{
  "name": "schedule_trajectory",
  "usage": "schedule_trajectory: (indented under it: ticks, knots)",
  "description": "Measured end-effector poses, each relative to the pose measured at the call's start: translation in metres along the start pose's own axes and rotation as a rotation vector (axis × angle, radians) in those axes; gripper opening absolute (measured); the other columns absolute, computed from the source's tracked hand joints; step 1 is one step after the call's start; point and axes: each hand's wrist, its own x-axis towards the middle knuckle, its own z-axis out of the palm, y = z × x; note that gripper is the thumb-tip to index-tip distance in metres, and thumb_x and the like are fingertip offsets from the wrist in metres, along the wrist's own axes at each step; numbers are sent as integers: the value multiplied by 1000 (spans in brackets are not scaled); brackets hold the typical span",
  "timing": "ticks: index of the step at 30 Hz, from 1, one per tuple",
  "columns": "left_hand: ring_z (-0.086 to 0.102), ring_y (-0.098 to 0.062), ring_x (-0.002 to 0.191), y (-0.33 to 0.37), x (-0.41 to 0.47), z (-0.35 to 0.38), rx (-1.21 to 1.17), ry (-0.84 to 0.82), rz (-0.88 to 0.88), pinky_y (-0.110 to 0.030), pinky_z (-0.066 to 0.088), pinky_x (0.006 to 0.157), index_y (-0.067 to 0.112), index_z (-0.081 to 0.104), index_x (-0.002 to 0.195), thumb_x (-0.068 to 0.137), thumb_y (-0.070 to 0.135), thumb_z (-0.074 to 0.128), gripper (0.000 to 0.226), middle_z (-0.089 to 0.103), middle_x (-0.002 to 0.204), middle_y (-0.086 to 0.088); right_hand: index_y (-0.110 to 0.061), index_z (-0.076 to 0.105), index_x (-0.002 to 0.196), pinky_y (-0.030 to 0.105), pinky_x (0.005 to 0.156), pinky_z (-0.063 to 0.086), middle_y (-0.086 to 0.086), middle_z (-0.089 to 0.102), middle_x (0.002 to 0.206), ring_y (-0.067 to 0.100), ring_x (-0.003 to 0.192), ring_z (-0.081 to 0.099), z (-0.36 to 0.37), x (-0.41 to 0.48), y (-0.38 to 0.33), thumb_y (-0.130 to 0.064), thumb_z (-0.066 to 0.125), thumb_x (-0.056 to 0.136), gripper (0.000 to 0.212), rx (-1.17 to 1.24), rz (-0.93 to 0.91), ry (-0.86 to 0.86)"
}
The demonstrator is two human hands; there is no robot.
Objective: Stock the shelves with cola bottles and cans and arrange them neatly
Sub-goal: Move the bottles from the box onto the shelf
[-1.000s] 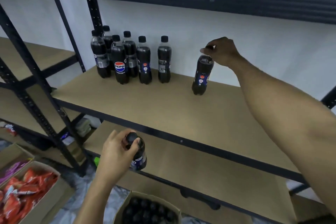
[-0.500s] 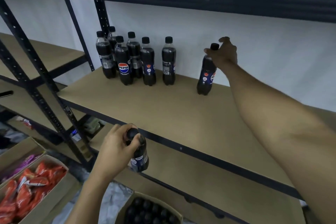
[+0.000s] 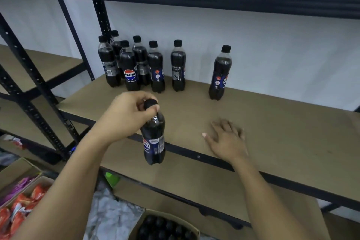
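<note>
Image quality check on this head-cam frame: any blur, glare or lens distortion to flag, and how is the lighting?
Head view: soft, even light with faint shadows on the shelf board; a small glint on the held bottle, no strong glare; the right hand is slightly smeared, the left hand sharper; wide-angle bending makes the lone bottle and the black upright lean outward.
</note>
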Motion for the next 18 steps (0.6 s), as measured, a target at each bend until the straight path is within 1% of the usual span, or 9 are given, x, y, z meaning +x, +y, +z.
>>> schedule_trajectory:
  ticks: [3,6,8,10,11,12,15,16,18]
  knots:
    - [65,-8,75,23,29,-23,-35,-13,75,-27,52,73,27,73,91,92,30,67,6,72,80,7,-37,29,156,58,122,8,-1,17,168,22,155,6,-2,-3,-4,-75,22,95,73,-5,8,24]
    - [67,-8,84,42,70,-31,-65,13,122,-26,52,75,24,74,99,94,30,66,11,73,87,7,-38,32,155,57,122,10,-2,19,167,22,155,8,-2,-6,-5,-74,23,95,71,-10,15,55]
    - [68,-12,85,49,103,-24,-58,43,149,-33,57,78,21,75,99,95,33,65,17,74,90,3,-38,34,154,56,122,11,-1,21,167,22,154,10,-1,-6,-5,-73,24,95,69,-15,17,68]
    - [68,-18,90,52,137,-8,-37,53,136,-41,58,85,14,75,103,95,37,63,27,74,97,-2,-38,35,154,55,122,12,-1,23,166,22,154,13,-2,-5,-6,-73,26,95,69,-13,18,74]
    - [67,-20,95,54,153,2,-12,51,121,-41,56,88,11,74,107,96,39,63,33,73,102,-5,-38,36,153,54,122,12,-1,24,165,22,153,14,-2,-5,-6,-73,27,95,68,-10,21,77]
    - [66,-21,99,57,167,12,9,45,106,-37,55,88,9,73,109,96,41,62,36,72,107,-6,-38,38,153,52,122,12,-1,26,164,22,153,15,-1,-4,-6,-73,27,95,68,-6,24,83]
    - [65,-22,106,62,202,42,1,9,80,-26,46,80,6,72,114,98,38,61,37,70,115,-7,-39,41,151,49,122,13,-3,32,162,21,152,19,0,-4,-5,-73,29,95,67,0,34,111]
    - [64,-22,108,63,212,50,-11,4,68,-26,45,80,5,71,116,98,35,62,36,69,118,-8,-39,42,150,49,123,13,-3,33,161,21,152,19,1,-3,-5,-73,29,95,66,5,36,116]
    - [64,-23,108,62,230,64,-23,9,33,-27,48,83,4,70,117,97,33,64,36,68,119,-10,-40,43,150,49,123,13,-2,34,160,21,152,19,2,-2,-4,-73,30,95,66,10,36,120]
